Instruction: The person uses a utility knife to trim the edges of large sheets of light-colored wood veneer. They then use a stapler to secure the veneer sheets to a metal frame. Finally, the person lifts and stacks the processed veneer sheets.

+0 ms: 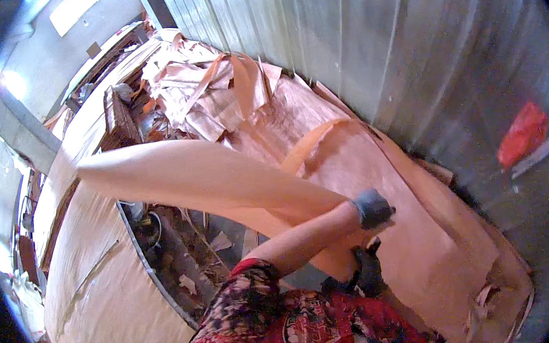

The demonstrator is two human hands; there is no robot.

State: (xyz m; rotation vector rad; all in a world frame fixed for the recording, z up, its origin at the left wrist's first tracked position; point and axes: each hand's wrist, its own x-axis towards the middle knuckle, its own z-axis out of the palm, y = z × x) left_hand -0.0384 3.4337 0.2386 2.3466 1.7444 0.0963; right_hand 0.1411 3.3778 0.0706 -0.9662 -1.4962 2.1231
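Note:
A long, thin sheet of wood veneer (215, 177) stretches across the middle, bowed and curling, with its far left end over the stack at the left. My left arm reaches across to the right, and my left hand (372, 209), in a grey glove, is closed on the right end of this sheet. Below it, close to my body, my right hand (367, 270) wears a dark glove and grips the sheet's near end. Shadow and the sheet hide part of its fingers. Under both hands lies a pile of pinkish veneer sheets (418, 217).
A flat veneer-topped stack (107, 287) with a dark edge stands at the left. Between it and the pile, scraps litter a gap in the floor (190, 259). Torn veneer (207, 92) heaps up at the back. A corrugated metal wall (340, 33) bounds the right, with a red bag (522, 134).

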